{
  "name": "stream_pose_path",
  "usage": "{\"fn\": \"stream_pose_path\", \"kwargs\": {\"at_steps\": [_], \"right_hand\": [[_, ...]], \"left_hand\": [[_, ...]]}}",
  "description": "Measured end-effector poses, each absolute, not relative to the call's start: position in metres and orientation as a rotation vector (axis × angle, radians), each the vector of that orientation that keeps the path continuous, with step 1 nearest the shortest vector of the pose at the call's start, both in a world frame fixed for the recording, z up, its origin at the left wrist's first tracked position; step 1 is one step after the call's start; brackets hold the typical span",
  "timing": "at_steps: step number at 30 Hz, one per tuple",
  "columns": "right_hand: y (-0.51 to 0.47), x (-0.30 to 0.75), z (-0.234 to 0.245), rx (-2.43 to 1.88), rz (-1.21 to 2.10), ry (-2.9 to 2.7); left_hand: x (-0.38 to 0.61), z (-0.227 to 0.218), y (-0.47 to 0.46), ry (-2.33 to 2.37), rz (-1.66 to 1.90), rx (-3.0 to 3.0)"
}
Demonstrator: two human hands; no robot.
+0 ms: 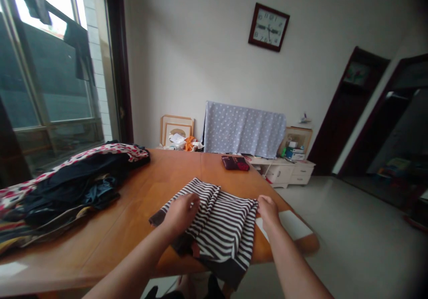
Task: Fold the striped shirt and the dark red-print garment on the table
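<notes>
A shirt-like garment (224,223) with black and white stripes and dark edging lies partly folded on the wooden table, its lower dark edge hanging over the near side. My right hand (267,209) pinches the garment's right corner between closed fingers. Over its left part is my left hand (183,212), fingers loosely curled with a small gap at the thumb; no cloth shows between them. A raised fold runs down the fabric between both hands. Part of the garment's left side is hidden beneath my left hand and forearm.
A heap of clothes (76,183) covers the left of the wooden table (160,165). A dark folded item (235,163) lies near the far edge. A white sheet (294,225) is by the right corner. Beyond stand a white cabinet (284,174) and a dotted cloth (244,129).
</notes>
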State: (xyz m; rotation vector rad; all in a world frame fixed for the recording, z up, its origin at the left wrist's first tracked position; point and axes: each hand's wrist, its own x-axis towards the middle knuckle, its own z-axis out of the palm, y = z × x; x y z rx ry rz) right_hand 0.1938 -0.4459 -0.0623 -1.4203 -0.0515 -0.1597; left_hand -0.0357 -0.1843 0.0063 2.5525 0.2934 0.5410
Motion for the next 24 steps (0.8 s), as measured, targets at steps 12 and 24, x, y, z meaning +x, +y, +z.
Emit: {"fn": "stream_pose_path", "kwargs": {"at_steps": [12, 24], "right_hand": [[-0.334, 0.170, -0.016, -1.637, 0.366, -0.204], [-0.266, 0.181, -0.028, -1.806, 0.486, -0.108]], "left_hand": [[-0.058, 0.005, -0.177, 0.345, 0.466, 2.782], [-0.061, -0.008, -0.204, 0.415, 0.387, 2.789]]}}
